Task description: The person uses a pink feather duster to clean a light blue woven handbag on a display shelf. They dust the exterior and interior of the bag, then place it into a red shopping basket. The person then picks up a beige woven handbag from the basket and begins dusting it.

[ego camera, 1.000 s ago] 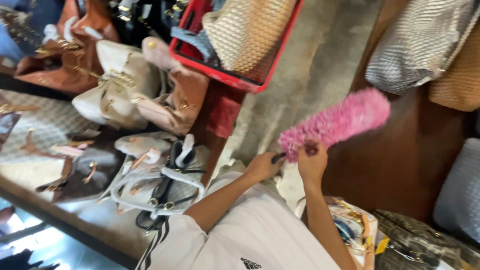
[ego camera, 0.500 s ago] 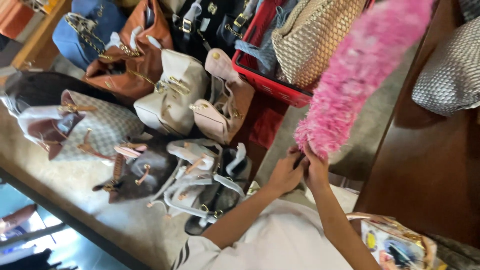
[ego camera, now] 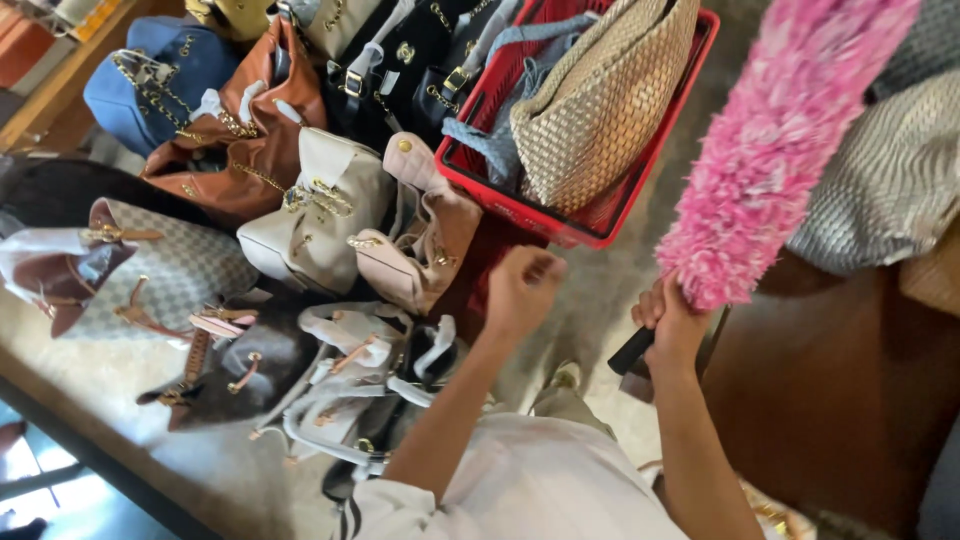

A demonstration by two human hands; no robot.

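While the right hand (ego camera: 672,325) grips its dark handle, the pink feather duster (ego camera: 780,140) rises up-right.
The left hand (ego camera: 520,290), loosely curled and seemingly empty, hovers beside the pale pink handbag (ego camera: 420,240).

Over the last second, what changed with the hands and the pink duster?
The left hand let go of the pink duster and moved away toward the handbags, now closed and empty. The right hand kept its grip on the handle and swung the duster upright. The red basket and bags lie as before.
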